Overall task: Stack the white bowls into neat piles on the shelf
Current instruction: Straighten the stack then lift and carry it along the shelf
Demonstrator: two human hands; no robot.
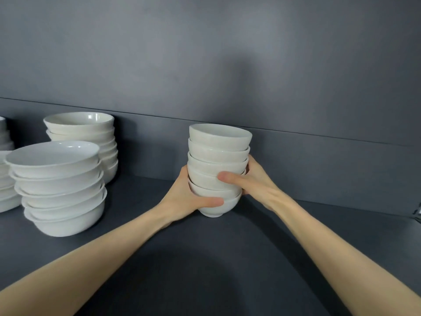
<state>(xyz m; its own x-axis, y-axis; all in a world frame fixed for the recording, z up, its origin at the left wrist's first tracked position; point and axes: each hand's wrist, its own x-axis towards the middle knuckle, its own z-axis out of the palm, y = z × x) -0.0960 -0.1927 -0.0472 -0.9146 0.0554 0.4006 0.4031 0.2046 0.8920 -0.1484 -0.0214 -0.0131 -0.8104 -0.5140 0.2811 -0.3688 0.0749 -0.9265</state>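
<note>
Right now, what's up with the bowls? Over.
Left grip, right grip hold the stack of small white ceramic bowls. Its foot at the dark grey shelf. Wider white bowl piles stand apart, left.

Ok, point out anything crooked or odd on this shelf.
The top bowl of the small stack at centre sits tilted. The front pile of wide bowls on the left is ragged, rims offset. Nothing looks spilled or broken.

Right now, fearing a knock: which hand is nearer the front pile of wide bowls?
Left. The left hand grips the small-bowl stack on the side facing the front pile of wide bowls; the right hand grips its opposite side, farther off.
</note>
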